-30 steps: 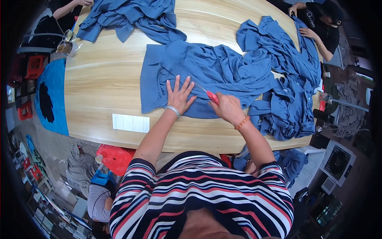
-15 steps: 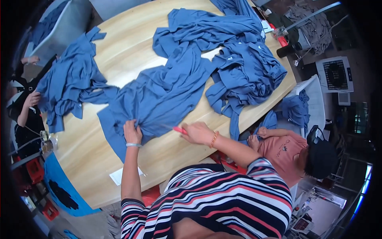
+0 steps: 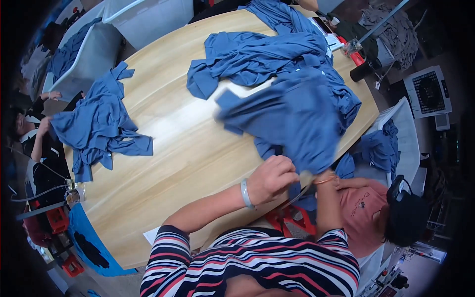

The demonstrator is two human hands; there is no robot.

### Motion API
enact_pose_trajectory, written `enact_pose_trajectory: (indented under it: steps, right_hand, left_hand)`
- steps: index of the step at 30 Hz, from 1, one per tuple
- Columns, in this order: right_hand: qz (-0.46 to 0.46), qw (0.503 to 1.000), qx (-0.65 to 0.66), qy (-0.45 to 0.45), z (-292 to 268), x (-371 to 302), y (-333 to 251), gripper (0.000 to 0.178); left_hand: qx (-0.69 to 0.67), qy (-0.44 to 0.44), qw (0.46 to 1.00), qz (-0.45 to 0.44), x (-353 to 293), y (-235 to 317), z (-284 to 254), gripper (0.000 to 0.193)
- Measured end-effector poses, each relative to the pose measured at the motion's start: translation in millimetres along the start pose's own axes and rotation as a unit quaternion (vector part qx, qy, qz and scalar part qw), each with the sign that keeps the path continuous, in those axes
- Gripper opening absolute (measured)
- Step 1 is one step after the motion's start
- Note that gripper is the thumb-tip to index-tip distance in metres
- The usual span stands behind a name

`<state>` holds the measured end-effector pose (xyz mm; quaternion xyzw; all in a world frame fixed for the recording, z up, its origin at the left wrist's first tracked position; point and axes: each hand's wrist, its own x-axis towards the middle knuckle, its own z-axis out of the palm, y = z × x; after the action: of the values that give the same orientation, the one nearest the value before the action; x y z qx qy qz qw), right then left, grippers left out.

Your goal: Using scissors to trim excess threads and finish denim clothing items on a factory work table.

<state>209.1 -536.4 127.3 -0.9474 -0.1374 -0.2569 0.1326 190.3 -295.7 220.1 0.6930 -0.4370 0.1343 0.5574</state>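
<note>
A blue garment [image 3: 297, 119], smeared by motion, swings over the right part of the table. Just below its near edge is my left hand [image 3: 272, 179], its fingers curled closed; what they hold, if anything, is hidden. My right hand [image 3: 322, 175] is at the garment's lower right edge, with its fingers covered and blurred. The pink-handled tool does not show. More blue garments [image 3: 267, 57] are heaped behind the moving one. On the table's left side another blue garment [image 3: 99, 123] is lifted at one edge by a co-worker's hand [image 3: 45, 124].
The wooden table [image 3: 173, 148] has a pale paper [image 3: 151, 235] at its near edge. A co-worker in a pink shirt [image 3: 363, 210] sits close on my right, beside a white bin [image 3: 408, 128] of blue cloth. Another bin [image 3: 101, 49] stands at the far left.
The garment that lay in front of me has been swept right, baring the table's middle. My left hand has moved right and up off the table; my right hand has also gone right.
</note>
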Motion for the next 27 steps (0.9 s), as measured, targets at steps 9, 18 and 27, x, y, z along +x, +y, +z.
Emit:
enact_pose_trajectory:
  steps: [9, 18, 27]
  right_hand:
    - [0.363, 0.899, 0.246, -0.008, -75.1, 41.8, 71.7, 0.055]
    - [0.344, 0.898, 0.203, -0.186, -43.8, -16.2, 14.8, 0.055]
    - [0.264, 0.897, 0.242, -0.259, -23.2, 4.6, -17.0, 0.046]
  left_hand:
    - [0.329, -0.011, 0.932, -0.151, 6.5, -220.1, -30.3, 0.067]
    - [0.481, -0.157, 0.778, -0.373, 38.8, -348.5, -35.8, 0.059]
    - [0.474, -0.081, 0.815, -0.323, -60.7, -281.1, -51.8, 0.043]
